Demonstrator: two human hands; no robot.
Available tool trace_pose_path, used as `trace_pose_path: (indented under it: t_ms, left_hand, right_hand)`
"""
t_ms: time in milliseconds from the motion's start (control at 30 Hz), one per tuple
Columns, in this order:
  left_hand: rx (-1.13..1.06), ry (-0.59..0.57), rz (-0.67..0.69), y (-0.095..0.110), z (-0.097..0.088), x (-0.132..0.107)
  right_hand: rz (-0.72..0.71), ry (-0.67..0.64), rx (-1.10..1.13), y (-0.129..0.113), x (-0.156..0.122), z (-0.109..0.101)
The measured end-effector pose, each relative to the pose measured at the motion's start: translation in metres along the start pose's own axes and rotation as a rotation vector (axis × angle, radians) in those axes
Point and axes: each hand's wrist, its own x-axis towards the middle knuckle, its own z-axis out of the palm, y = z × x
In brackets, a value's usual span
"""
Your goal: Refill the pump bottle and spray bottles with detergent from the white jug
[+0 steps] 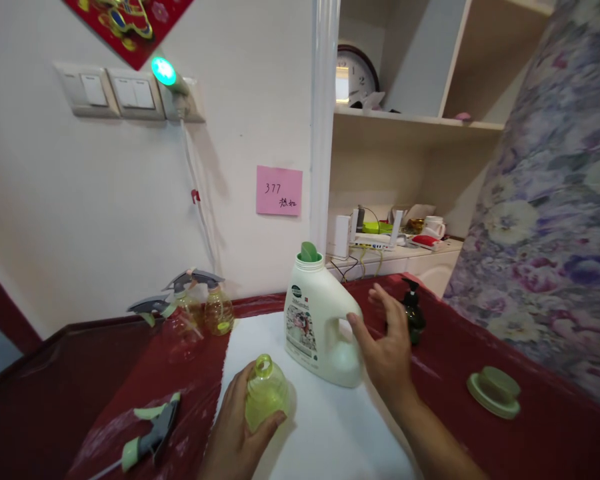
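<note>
Now refill step | my left hand (240, 427) clamped the small yellow bottle (265, 393) | right hand (385, 347), fingers spread, hovered by detergent jug (317, 327) handle | next I judged: grip, lift, pour.

A small yellow-green spray bottle (265, 393), its neck open and head off, stands upright near the front on the white mat. Just behind it to the right stands a white detergent jug (320, 320), uncapped, handle facing right.
</note>
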Motion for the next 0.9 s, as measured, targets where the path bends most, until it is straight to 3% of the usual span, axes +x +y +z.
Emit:
trace_pose_path:
  t_ms: [67,100,167,233,300,400,533,633,733,833,900]
  left_hand:
    - [-0.009,0.008,-0.002,0.002,-0.002,0.001]
    - [-0.014,0.009,-0.003,0.003,-0.003,0.001]
    - [-0.028,0.01,-0.007,0.007,-0.004,0.002]
    - [-0.05,0.007,-0.007,0.011,-0.004,0.002]
    - [-0.059,0.01,0.005,0.014,-0.004,0.001]
    - [-0.02,-0.014,0.036,0.019,-0.003,0.0]
    - [0.095,-0.131,0.025,0.024,-0.013,-0.001]
    - [0.274,-0.198,0.009,0.028,-0.041,-0.001]
    - [0.486,-0.198,-0.014,0.027,-0.088,-0.002]
    - [0.719,-0.166,-0.09,0.016,-0.137,-0.006]
    - [0.848,-0.193,-0.128,0.003,-0.16,-0.011]
  right_hand:
    - [-0.133,0.029,-0.008,-0.016,-0.016,-0.004]
    - [-0.166,-0.04,0.017,-0.024,-0.025,-0.002]
    - [-0.121,-0.316,0.08,-0.036,-0.046,0.006]
    - [0.018,-0.596,0.111,-0.042,-0.066,0.02]
    - [0.171,-0.779,0.112,-0.042,-0.081,0.035]
    - [0.282,-0.886,0.121,-0.035,-0.097,0.052]
    - [0.286,-0.904,0.166,-0.024,-0.11,0.057]
    - [0.297,-0.911,0.172,-0.019,-0.116,0.055]
    - [0.318,-0.91,0.141,-0.016,-0.119,0.055]
    - [0.32,-0.901,0.102,-0.013,-0.123,0.057]
    - [0.304,-0.896,0.098,-0.01,-0.126,0.058]
